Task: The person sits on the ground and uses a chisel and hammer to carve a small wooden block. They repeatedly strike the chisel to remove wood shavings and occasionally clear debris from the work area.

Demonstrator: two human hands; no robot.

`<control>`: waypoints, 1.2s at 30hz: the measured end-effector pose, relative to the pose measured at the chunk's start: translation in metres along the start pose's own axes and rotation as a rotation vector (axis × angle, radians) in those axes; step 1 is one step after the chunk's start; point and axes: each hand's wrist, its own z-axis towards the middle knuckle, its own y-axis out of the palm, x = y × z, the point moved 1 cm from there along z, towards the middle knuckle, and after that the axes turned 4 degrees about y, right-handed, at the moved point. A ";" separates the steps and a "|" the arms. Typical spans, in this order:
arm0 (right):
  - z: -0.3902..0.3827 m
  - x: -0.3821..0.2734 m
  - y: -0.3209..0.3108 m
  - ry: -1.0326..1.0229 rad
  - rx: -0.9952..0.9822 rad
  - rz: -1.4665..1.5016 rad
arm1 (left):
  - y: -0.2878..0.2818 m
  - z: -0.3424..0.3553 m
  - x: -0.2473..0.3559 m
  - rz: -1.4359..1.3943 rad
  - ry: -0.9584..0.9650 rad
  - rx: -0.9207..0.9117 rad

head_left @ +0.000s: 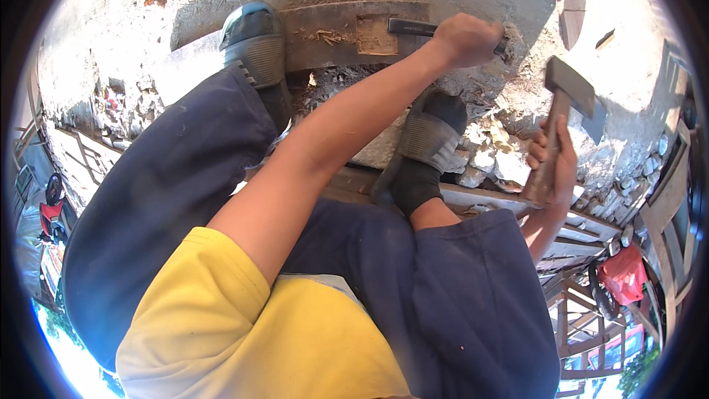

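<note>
My left hand [470, 40] is wrapped round the handle of a chisel [410, 27], which lies at a low slant with its dark blade pointing left. The blade's tip reaches a squared, paler recess [377, 35] cut into a dark wooden board [314, 18]. Wood shavings [332, 35] lie on the board beside the recess. On the right, my right hand [563, 159] grips the wooden handle of a hammer [570, 83], its metal head raised and apart from the chisel. The chisel's handle is mostly hidden in my fist.
My left foot in a slipper [252, 41] presses on the board's left part; my right slippered foot [432, 133] is below it. Stones [509, 162] and wood chips litter the ground. A timber piece [565, 0] lies at upper right, a red bag [622, 275] at lower right.
</note>
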 end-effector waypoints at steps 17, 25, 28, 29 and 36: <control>0.002 -0.011 -0.030 -0.087 0.092 -0.055 | -0.013 -0.006 0.004 -0.011 -0.017 -0.022; 0.003 0.036 0.040 0.118 -0.016 -0.139 | -0.014 -0.002 0.011 -0.052 -0.016 -0.017; 0.006 0.026 0.021 0.144 -0.007 0.017 | -0.009 -0.002 0.006 -0.010 -0.035 -0.038; 0.004 0.025 0.018 0.122 0.030 -0.025 | -0.006 -0.003 0.002 0.020 -0.051 -0.046; 0.016 -0.045 -0.048 -0.342 0.150 0.124 | -0.003 -0.003 0.003 -0.029 -0.011 -0.010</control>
